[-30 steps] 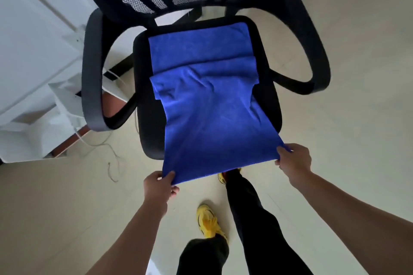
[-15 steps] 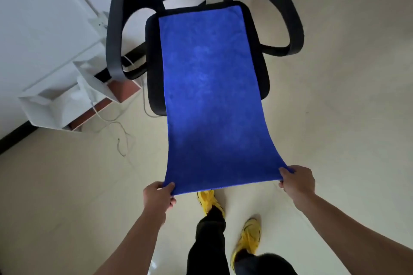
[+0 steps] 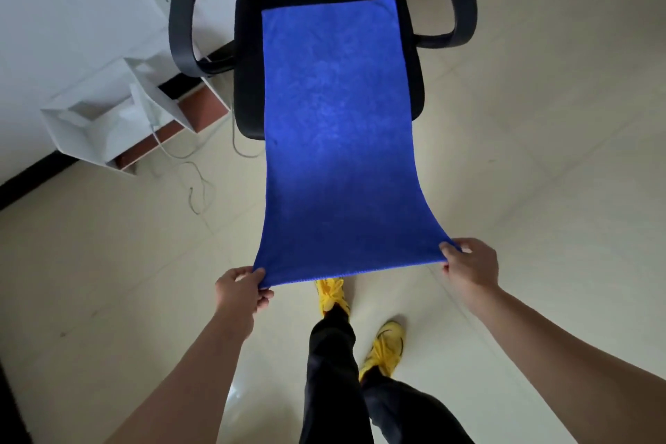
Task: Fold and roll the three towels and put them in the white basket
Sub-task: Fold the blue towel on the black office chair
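Note:
A long blue towel [image 3: 338,141] stretches flat from the black office chair's seat [image 3: 248,58] out over the floor toward me. Its far end lies on the seat and its near end hangs in the air. My left hand [image 3: 239,290] pinches the near left corner. My right hand [image 3: 468,263] pinches the near right corner. The towel is pulled taut and smooth between the seat and my hands. No white basket and no other towels are in view.
The chair's armrests [image 3: 180,29] curve on both sides of the seat. A white low shelf unit [image 3: 104,122] stands at the left by the wall, with a thin cable [image 3: 196,187] trailing on the tiled floor. My legs and yellow shoes [image 3: 383,350] are below the towel.
The towel was folded over and wrinkled on the seat; I pulled its near edge back toward me, so it now lies straight and smooth. I stepped back from the chair.

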A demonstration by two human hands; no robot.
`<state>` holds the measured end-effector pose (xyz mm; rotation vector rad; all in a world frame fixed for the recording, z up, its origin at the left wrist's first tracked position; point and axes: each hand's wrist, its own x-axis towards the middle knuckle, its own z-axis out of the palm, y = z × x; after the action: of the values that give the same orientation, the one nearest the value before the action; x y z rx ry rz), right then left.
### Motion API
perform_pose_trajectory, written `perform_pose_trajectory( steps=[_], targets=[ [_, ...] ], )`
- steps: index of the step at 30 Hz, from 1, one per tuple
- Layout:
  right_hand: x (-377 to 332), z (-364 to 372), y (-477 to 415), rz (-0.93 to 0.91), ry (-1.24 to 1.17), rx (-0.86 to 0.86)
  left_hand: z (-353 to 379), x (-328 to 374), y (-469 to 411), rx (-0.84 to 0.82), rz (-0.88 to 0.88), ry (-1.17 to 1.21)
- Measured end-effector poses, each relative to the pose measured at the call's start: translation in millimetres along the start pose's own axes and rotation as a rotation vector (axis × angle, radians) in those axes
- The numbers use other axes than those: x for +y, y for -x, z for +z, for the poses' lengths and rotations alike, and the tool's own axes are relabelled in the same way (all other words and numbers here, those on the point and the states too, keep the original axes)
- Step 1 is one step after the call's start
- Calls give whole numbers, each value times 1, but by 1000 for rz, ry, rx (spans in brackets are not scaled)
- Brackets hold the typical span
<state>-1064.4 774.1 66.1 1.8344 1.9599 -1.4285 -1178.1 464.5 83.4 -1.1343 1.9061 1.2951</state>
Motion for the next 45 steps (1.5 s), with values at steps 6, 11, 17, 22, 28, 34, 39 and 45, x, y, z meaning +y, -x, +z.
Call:
perform_pose_trajectory(
  steps=[6, 11, 17, 22, 28, 34, 39, 45],
  targets=[
    [-95, 3, -21, -59, -320, -29, 13, 81, -12, -77, 153, 166],
    [-191, 12, -45, -78, -493, -42, 33, 177, -31, -194, 208, 319],
    [-285, 39, -84, 6, -620, -15, 64, 285, -66, -325, 173, 451],
    [-361, 63, -128, 86, -653, 5, 93, 375, -106, -407, 154, 426],
    [-414, 85, -176, 74, -651, -65, 123, 439, -146, -402, 239, 315],
    [-429, 110, -224, -22, -396, -171, 154, 454, -186, -144, 552, -345],
    [-439, 132, -273, -257, 136, 21, 179, 481, -222, 3, 702, -531],
    [-452, 156, -323, -321, 185, -24, 212, 497, -262, -11, 585, -425]
  ],
)
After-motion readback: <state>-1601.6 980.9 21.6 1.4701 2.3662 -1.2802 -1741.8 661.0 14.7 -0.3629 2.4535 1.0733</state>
